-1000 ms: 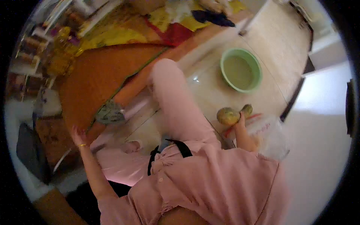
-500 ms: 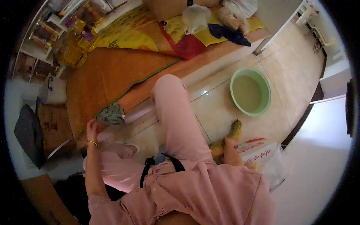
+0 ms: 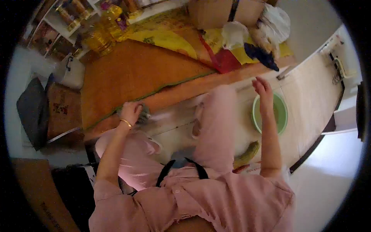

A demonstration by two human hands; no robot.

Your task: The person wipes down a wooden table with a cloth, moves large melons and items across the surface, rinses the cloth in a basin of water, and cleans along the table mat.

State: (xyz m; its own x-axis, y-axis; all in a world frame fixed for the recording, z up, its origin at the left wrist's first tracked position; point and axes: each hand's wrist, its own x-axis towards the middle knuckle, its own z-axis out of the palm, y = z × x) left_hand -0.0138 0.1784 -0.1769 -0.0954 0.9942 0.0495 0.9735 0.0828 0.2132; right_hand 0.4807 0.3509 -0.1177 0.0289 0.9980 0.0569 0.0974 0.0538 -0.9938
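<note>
My left hand (image 3: 131,112) is at the edge of the orange-covered platform, its fingers closed on a crumpled grey-green cloth (image 3: 144,115). A gold bracelet circles that wrist. My right hand (image 3: 263,88) is raised, with loosely bent fingers apart and nothing in them. In view, its wrist overlaps the far left rim of a light green basin (image 3: 285,121), and the forearm hides part of the basin. A long yellow-green squash (image 3: 249,154) lies near my right thigh, beside a partly hidden white bag with red print (image 3: 253,167).
The low platform (image 3: 127,73) ahead carries yellow sheeting, a red cloth (image 3: 228,61), a dark blue cloth (image 3: 261,57), plastic bags (image 3: 276,23) and a cardboard box (image 3: 212,15). Oil bottles (image 3: 98,38) stand by shelves at the far left. Another carton (image 3: 63,110) is at the left.
My right hand has let go of the squash and moved forward to the basin. My left hand has closed on the cloth. The camera view has shifted, moving the scene rightward.
</note>
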